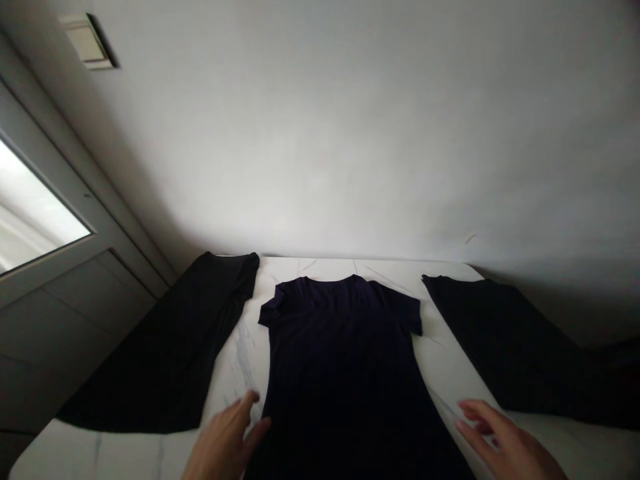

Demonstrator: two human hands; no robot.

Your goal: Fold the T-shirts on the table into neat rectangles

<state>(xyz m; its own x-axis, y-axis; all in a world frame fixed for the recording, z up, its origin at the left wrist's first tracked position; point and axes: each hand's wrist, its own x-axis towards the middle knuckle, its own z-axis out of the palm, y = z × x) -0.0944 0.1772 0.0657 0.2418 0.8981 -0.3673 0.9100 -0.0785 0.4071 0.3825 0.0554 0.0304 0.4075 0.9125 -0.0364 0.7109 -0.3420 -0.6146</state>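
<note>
A dark navy short-sleeved T-shirt (345, 360) lies spread flat on a white marbled table (240, 360), its neckline toward the wall and its lower part running out of view. My left hand (227, 437) is at the shirt's left side, fingers apart, the thumb over or at the cloth's edge; whether it touches I cannot tell. Off the shirt's right side, my right hand (505, 440) hovers with its fingers apart and curved, holding nothing.
A black garment (165, 353) lies along the table's left side, and another dark garment (520, 347) covers the right side. Behind stands a pale wall (320, 133) with a switch plate (87, 41). A framed door (110, 227) is at the left.
</note>
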